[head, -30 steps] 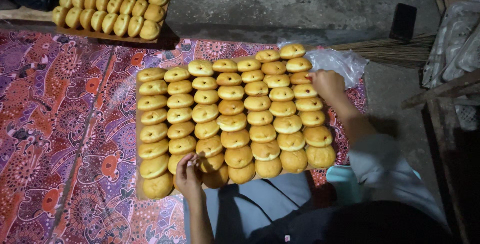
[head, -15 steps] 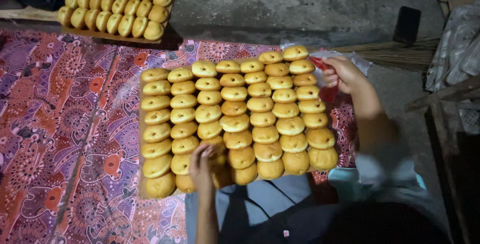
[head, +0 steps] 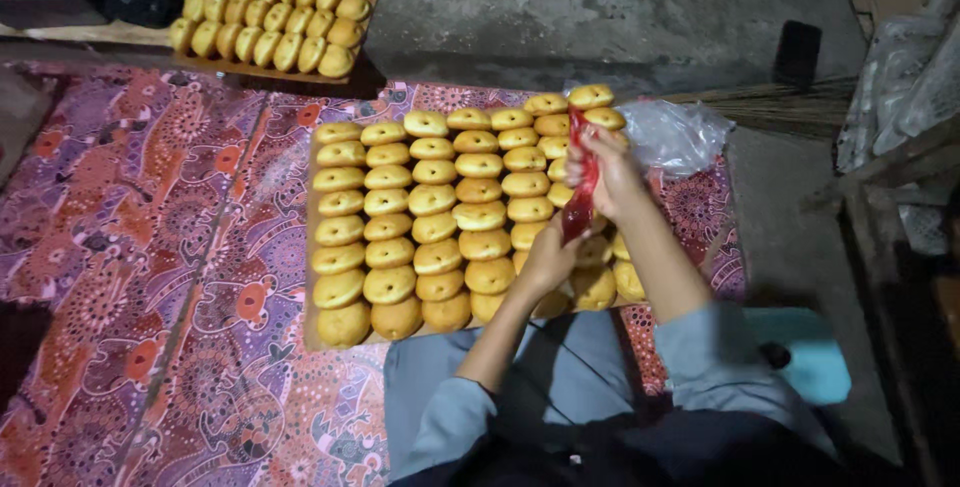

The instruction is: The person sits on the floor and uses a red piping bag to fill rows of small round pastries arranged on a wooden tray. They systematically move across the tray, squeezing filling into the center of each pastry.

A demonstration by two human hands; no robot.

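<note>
A tray of several golden round buns (head: 430,212) lies in rows on a patterned cloth in front of me. My right hand (head: 610,172) grips the upper part of a long red bag (head: 581,182) held upright over the tray's right side. My left hand (head: 550,257) holds the bag's lower end, just above the buns. Both forearms reach out from grey sleeves and hide a few buns at the tray's near right.
A second tray of buns (head: 280,17) sits at the back left on a wooden board. A clear plastic bag (head: 675,132) lies right of the near tray. The red patterned cloth (head: 150,247) covers the floor; bare concrete (head: 600,7) lies beyond. A wooden frame (head: 890,177) stands right.
My right hand lifted the red bag from the tray's far right corner. My left hand left the near edge of the tray and moved right and up to take the bag's lower end.
</note>
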